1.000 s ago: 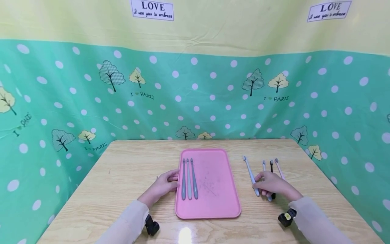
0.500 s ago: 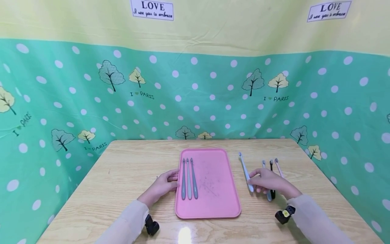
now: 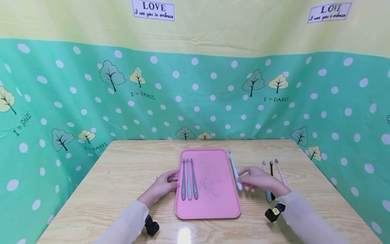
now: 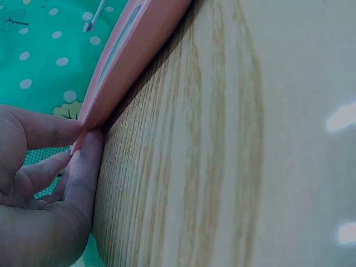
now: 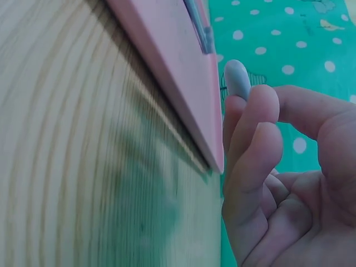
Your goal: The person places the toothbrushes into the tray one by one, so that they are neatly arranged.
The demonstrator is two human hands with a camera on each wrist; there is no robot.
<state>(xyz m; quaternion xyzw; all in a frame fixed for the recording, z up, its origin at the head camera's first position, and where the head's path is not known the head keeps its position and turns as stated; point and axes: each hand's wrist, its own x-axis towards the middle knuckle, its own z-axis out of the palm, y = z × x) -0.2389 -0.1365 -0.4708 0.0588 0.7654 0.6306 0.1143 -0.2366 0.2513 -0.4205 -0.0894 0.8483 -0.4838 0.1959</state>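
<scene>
My left hand (image 3: 163, 186) is at the left edge of a pink tray (image 3: 214, 205). In the left wrist view, thumb and fingers (image 4: 47, 128) pinch the tray's rim. Three greyish toothbrushes (image 3: 189, 186) lie side by side along the tray's left half, heads at the far end. By the tray's right edge, my right hand (image 3: 257, 178) holds a light blue toothbrush (image 3: 234, 166) near its handle end, the head pointing away. The right wrist view shows the rounded handle end (image 5: 238, 79) pinched between thumb and fingers, raised off the table.
To the right on the wooden table (image 3: 137, 156) lie another light blue toothbrush (image 3: 268, 196), a black toothbrush (image 3: 272, 173) and a pink toothbrush (image 3: 281, 172). A green and yellow curtain (image 3: 170, 88) hangs behind and at both sides.
My right hand has carried the light blue toothbrush leftward, away from the other toothbrushes and up to the tray's right edge. My left hand and the tray have stayed in place.
</scene>
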